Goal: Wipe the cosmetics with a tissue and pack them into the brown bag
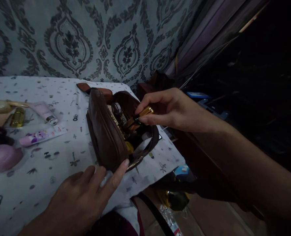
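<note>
A brown toiletry bag (106,134) with a gold zip stands unzipped on the table. Between its thumb and fingers, my right hand (170,109) pinches a gold and black cosmetic tube (145,113) over the bag's mouth; the tube's lower end dips inside. My left hand (83,193) is at the bag's near end, one finger stretched onto the rim by the zip and the others curled against the outer side. Inside the bag show a round silver-rimmed lid (116,108) and something yellow (129,147); the rest is too dark to make out.
On the left of the patterned white cloth (69,157) lie a pink-purple tube (43,136), a pale lilac tube (44,112), a small gold-green bottle (17,117) and a pink rounded item (4,158). The table's edge drops off at right, above a cluttered floor.
</note>
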Tool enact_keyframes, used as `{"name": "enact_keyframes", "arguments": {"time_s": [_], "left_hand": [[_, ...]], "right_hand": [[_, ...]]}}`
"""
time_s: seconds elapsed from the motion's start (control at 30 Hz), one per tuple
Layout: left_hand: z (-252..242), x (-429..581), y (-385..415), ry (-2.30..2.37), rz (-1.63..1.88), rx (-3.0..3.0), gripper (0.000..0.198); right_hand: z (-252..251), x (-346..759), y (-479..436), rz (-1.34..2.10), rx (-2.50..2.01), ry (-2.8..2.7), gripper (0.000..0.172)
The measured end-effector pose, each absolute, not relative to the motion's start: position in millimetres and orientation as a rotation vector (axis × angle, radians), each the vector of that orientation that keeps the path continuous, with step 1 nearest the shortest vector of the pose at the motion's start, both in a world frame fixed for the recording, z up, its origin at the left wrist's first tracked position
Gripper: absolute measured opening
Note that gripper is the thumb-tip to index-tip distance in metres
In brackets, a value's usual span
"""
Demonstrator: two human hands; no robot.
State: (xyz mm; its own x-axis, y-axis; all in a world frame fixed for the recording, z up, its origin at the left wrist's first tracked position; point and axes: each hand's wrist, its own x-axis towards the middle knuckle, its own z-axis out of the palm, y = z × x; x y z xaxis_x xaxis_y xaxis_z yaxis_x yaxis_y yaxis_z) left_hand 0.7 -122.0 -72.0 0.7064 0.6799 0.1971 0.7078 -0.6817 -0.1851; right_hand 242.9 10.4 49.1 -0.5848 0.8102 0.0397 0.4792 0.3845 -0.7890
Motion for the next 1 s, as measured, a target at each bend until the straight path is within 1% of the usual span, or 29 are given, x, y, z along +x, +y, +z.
{"name": "enact_keyframes", "arguments": {"time_s": [0.17, 0.27, 0.33, 0.4, 0.47, 0.57, 0.67, 0.73, 0.87, 1.0], "left_hand": [[-73, 4, -125, -1.184, -0.171, -2.632, 0.088], [-75, 3, -124, -1.180, -0.190, -2.626, 0.085], [-75, 2, -123, -1.123, -0.225, -2.645, 0.083], [-75, 1, -122, -1.101, -0.235, -2.654, 0.083], [-74, 0, -122, -1.123, -0.209, -2.654, 0.083], [-73, 2, -123, -1.159, -0.188, -2.655, 0.084], [-74, 3, -124, -1.176, -0.214, -2.663, 0.084], [-75, 3, -124, -1.176, -0.216, -2.664, 0.085], [-77, 3, -122, -1.116, -0.256, -2.634, 0.084], [-78, 3, -121, -1.147, -0.270, -2.635, 0.084]], "right_hand": [[47, 236, 7, 1.291, -1.010, -1.621, 0.017], [50, 231, 1, 1.407, -0.969, -1.427, 0.013], [55, 229, -5, 1.414, -0.998, -1.421, 0.016], [60, 230, -11, 1.233, -1.088, -1.635, 0.020], [61, 233, -16, 0.936, -1.210, -2.061, 0.023], [57, 239, -21, 0.566, -1.393, -2.651, 0.018], [49, 244, -23, 0.372, -1.490, -2.857, 0.014], [47, 246, -23, 0.363, -1.476, -2.889, 0.017], [51, 249, -21, 0.531, -1.385, -2.878, 0.021], [51, 248, -18, 0.605, -1.386, -2.862, 0.014]]}}
